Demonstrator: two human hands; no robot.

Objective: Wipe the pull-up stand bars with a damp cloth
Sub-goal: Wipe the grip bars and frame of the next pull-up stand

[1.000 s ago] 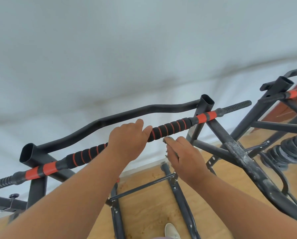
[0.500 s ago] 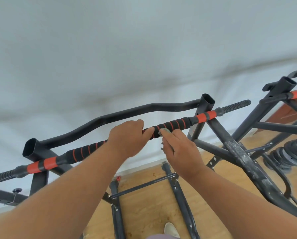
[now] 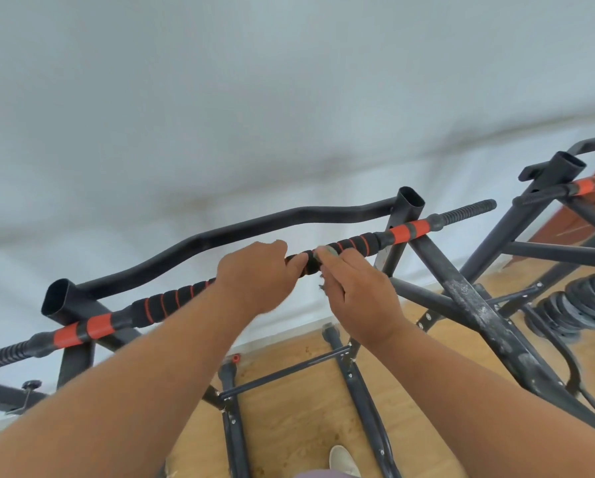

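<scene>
On the padded bar (image 3: pixel 172 300), my left hand (image 3: pixel 254 274) grips closed; my right hand (image 3: pixel 354 288) pinches a small cloth (image 3: pixel 329 250) against it.

The left hand (image 3: pixel 258 276) and right hand (image 3: pixel 356 288) sit side by side on the padded bar (image 3: pixel 172 300), the curved bar (image 3: pixel 220 238) behind it, weight plates (image 3: pixel 572 307) far right.

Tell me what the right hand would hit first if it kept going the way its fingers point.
The right hand points up and left at the padded black-and-orange bar, its fingertips seemingly already on the foam beside the left hand. It would likely press into that bar first; depth is uncertain.
</scene>
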